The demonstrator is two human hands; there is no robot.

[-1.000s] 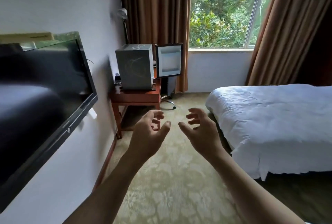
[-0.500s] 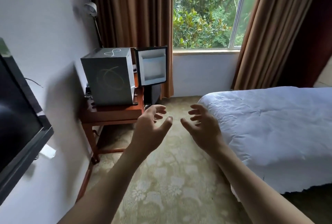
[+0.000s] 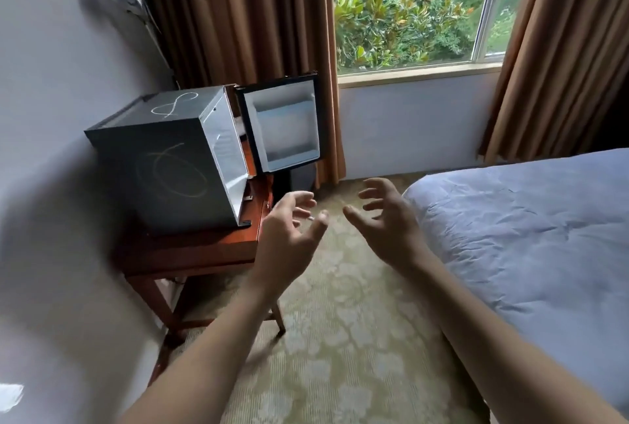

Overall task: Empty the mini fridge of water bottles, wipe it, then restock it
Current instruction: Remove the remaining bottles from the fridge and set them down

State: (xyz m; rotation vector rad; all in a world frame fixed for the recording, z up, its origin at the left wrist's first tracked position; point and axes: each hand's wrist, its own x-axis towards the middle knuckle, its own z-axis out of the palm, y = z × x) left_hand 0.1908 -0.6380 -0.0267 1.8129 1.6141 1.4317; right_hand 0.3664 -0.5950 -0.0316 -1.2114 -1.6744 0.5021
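A black mini fridge (image 3: 163, 165) stands on a red-brown wooden table (image 3: 190, 250) against the left wall. Its door (image 3: 282, 127) hangs wide open toward the window, and the white inner door shelf holds nothing that I can see. The fridge's inside faces away from me and is hidden; no water bottles show. My left hand (image 3: 289, 236) and my right hand (image 3: 388, 223) float in front of me above the carpet, palms facing each other, fingers loosely spread, both holding nothing. The left hand is just right of the table's corner.
A bed with a white duvet (image 3: 531, 229) fills the right side. Brown curtains (image 3: 238, 15) frame a window (image 3: 408, 5) at the back. Patterned carpet (image 3: 340, 338) runs between table and bed. A dark object (image 3: 296, 178) sits under the open door.
The view has moved forward and closer to the fridge; the wall television has slid out of sight on the left. Both hands keep the same open pose in front of me.
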